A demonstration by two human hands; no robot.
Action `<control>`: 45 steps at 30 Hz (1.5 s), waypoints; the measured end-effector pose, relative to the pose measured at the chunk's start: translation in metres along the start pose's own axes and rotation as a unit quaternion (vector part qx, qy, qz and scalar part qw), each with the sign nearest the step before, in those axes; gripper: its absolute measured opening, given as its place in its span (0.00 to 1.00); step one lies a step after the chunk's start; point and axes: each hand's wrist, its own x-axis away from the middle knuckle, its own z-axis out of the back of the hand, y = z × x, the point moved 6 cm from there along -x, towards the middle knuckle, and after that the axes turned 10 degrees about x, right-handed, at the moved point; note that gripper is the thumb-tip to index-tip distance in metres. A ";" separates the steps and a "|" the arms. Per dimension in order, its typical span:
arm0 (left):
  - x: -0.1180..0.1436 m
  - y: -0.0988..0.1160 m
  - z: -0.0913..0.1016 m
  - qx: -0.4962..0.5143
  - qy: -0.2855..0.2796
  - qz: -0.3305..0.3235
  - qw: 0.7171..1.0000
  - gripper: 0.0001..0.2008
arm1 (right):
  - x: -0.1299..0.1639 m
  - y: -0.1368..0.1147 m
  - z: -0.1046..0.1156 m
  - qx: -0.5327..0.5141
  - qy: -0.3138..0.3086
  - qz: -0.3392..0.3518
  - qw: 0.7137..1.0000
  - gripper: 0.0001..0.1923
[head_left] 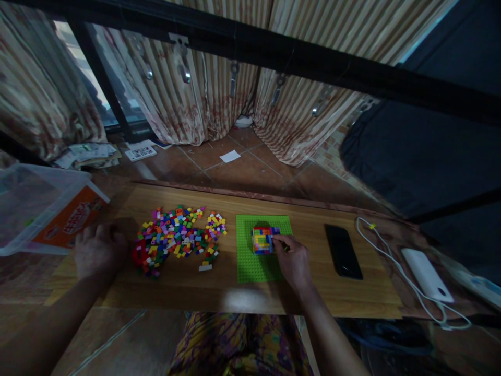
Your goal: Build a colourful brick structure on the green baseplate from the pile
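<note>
Head view: the right hand reaches over the green baseplate on the wooden counter, its fingertips pinched against the right edge of the small multicoloured brick block that sits near the plate's far middle; whether a loose brick is between them cannot be told. The left hand lies flat and loosely spread on the counter, holding nothing, just left of the loose brick pile. To seat a brick well, I judge it should be squared to the studs and pressed straight down while the plate is steadied. A dark phone lies right of the plate, clear of the work.
</note>
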 end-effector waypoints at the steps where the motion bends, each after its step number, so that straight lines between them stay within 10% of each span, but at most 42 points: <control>1: 0.000 0.000 0.000 0.002 0.000 0.000 1.000 0.22 | 0.000 0.001 0.000 -0.007 -0.002 -0.001 1.000 0.12; 19: 0.000 -0.002 -0.001 0.011 -0.011 0.021 1.000 0.24 | -0.001 0.015 -0.004 -0.049 0.014 -0.070 0.996 0.12; 30: 0.000 0.002 0.002 0.007 -0.006 0.007 1.000 0.23 | 0.005 0.001 0.000 0.009 0.008 0.060 0.998 0.11; 45: 0.001 0.004 0.004 0.002 0.000 0.004 1.000 0.23 | 0.003 0.000 0.006 0.005 -0.013 0.052 0.999 0.08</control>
